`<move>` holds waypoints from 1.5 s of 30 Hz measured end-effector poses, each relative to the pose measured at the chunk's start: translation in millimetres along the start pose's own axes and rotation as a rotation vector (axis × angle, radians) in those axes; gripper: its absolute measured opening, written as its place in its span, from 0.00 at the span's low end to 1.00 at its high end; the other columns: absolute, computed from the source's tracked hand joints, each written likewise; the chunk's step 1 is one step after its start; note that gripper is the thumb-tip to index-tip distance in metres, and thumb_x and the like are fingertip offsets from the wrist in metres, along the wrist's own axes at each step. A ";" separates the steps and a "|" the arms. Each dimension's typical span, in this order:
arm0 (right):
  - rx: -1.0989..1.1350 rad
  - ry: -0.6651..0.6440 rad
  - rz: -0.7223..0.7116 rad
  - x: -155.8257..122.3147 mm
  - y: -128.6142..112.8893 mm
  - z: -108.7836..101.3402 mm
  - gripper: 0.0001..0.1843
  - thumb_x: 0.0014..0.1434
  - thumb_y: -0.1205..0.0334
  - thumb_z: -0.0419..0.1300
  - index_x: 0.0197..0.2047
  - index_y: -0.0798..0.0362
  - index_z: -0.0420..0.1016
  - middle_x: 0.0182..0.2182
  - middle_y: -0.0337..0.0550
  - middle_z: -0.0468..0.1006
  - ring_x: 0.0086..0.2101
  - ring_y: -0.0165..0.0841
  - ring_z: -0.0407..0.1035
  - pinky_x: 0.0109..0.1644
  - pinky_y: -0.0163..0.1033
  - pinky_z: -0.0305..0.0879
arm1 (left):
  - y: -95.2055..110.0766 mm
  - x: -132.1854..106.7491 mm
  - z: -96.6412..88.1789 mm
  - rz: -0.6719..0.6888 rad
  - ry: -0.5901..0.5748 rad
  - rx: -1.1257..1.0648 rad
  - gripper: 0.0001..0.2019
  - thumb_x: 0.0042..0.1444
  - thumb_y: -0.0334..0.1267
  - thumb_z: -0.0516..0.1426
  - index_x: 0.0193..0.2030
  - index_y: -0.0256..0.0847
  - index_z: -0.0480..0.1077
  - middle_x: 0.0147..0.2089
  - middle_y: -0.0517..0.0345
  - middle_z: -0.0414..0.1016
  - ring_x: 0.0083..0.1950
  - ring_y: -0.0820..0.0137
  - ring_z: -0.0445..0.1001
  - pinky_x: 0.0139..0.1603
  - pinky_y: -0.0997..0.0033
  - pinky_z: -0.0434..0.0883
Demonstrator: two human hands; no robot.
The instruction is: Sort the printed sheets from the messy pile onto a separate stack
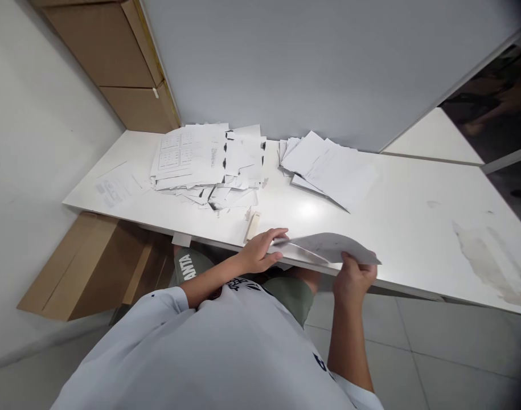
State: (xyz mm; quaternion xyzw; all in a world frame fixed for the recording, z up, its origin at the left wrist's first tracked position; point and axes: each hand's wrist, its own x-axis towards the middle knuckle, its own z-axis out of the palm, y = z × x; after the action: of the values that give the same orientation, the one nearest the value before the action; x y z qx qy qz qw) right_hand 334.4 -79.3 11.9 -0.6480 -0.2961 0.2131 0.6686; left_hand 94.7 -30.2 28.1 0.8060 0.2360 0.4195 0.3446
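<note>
Where the long white table (414, 210) runs along a grey partition (286, 68), the head view, looking down past a pale shirt (226, 353), shows me two bare hands busy with a bent paper (328, 245) over the table's near edge. The right hand (355, 276) has its right end pinched firmly, thumb on top. The left hand (262, 250) is at the other end, thumb and fingers parted with the paper's tip between them; whether it presses there, I can't tell. Nor can I make out if that paper is one sheet or several.

Just beside the left hand, on the tabletop, lies a small pale block (253, 226). Farther back sits a thick, untidy stack of printed papers (187, 151), some edges blackened, and to its right a smaller, fanned-out pile (328, 168), the two apart from each other. Brown cardboard boxes (102, 51) rise at the table's far left corner, and an open carton (81, 267) stands below its left end, near the person's green shorts (292, 293).
</note>
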 end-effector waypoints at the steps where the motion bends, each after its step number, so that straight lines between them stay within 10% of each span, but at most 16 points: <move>1: 0.006 0.000 0.019 -1.2 7.3 -0.1 0.15 0.45 0.54 0.62 0.34 0.49 0.63 0.29 0.36 0.66 0.36 0.35 0.67 0.47 0.44 0.67 | -0.9 -0.2 5.9 -0.007 0.008 -0.010 0.27 0.67 0.50 0.50 0.68 0.44 0.52 0.55 0.43 0.73 0.55 0.59 0.75 0.55 0.56 0.74; 14: -0.111 -0.250 0.185 -10.7 15.3 -35.6 0.18 0.44 0.49 0.68 0.33 0.52 0.75 0.29 0.41 0.78 0.34 0.38 0.71 0.40 0.42 0.67 | 5.7 -16.8 5.7 0.008 0.232 0.128 0.05 0.63 0.35 0.54 0.44 0.42 0.70 0.37 0.54 0.77 0.38 0.69 0.78 0.39 0.71 0.74; 22: -0.268 -0.705 0.520 -37.2 17.4 -60.1 0.27 0.45 0.41 0.68 0.43 0.51 0.78 0.39 0.48 0.82 0.41 0.45 0.75 0.42 0.45 0.71 | 3.8 -81.3 -13.0 -0.418 0.363 0.157 0.15 0.66 0.41 0.51 0.57 0.40 0.65 0.24 0.67 0.67 0.21 0.78 0.64 0.23 0.78 0.63; 26: -0.341 -0.814 0.567 -45.2 22.5 -57.5 0.28 0.44 0.41 0.69 0.42 0.52 0.79 0.39 0.48 0.82 0.41 0.46 0.75 0.42 0.46 0.71 | -5.2 -86.7 -39.9 -0.306 0.273 0.472 0.14 0.67 0.40 0.48 0.40 0.39 0.73 0.26 0.60 0.74 0.22 0.76 0.67 0.26 0.75 0.65; 33: -0.208 -0.754 0.635 -55.3 9.9 -51.3 0.27 0.47 0.44 0.68 0.47 0.52 0.78 0.41 0.47 0.82 0.42 0.45 0.75 0.41 0.44 0.71 | -25.8 -31.0 -68.4 -0.050 0.079 0.582 0.18 0.68 0.39 0.44 0.43 0.39 0.74 0.33 0.51 0.78 0.33 0.67 0.76 0.35 0.67 0.72; 40: -0.082 -0.600 0.695 -63.9 9.7 -33.9 0.24 0.43 0.50 0.70 0.43 0.51 0.80 0.39 0.45 0.83 0.40 0.45 0.77 0.42 0.44 0.72 | -54.5 26.1 -60.6 -0.103 -0.267 0.448 0.22 0.67 0.50 0.47 0.60 0.43 0.67 0.67 0.48 0.66 0.70 0.57 0.60 0.68 0.50 0.62; 45: -0.052 -0.526 0.759 -64.5 16.3 -44.5 0.22 0.41 0.51 0.70 0.41 0.51 0.80 0.38 0.46 0.83 0.38 0.45 0.77 0.39 0.43 0.72 | -72.5 27.0 -52.7 -0.226 -0.375 0.311 0.25 0.68 0.54 0.44 0.63 0.44 0.65 0.71 0.48 0.59 0.73 0.58 0.54 0.71 0.50 0.56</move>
State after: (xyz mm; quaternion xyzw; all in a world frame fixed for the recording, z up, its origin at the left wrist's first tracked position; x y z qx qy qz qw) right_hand 318.6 -154.3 -11.3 -0.6511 -0.2026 0.5925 0.4290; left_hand 58.3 53.9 9.0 0.8814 0.3183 0.1803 0.2990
